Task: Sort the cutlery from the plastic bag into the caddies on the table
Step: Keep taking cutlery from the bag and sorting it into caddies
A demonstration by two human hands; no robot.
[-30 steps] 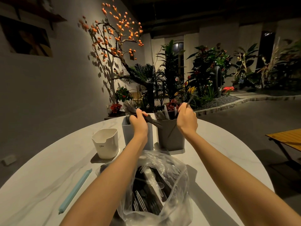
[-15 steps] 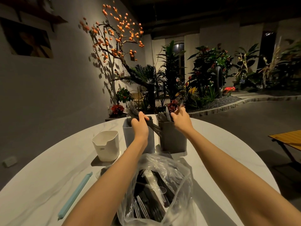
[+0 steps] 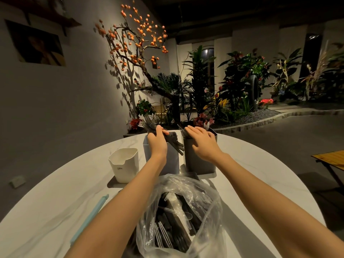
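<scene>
On the round white table [image 3: 251,164] stand three caddies in a row: a white caddy [image 3: 124,164] at the left, a light grey caddy [image 3: 171,161] in the middle, a dark grey caddy [image 3: 200,159] at the right; the plastic bag [image 3: 186,216] of black and clear cutlery lies open just before them. Over the light grey caddy the left hand [image 3: 157,143] grips a bundle of dark forks [image 3: 173,140], fingers curled round the handles; the right hand [image 3: 202,141] lies over the dark grey caddy with fingers straight and slightly spread, seemingly touching the cutlery inside, though dim light hides the contact; a pale blue stick [image 3: 89,218] lies near the left edge.
</scene>
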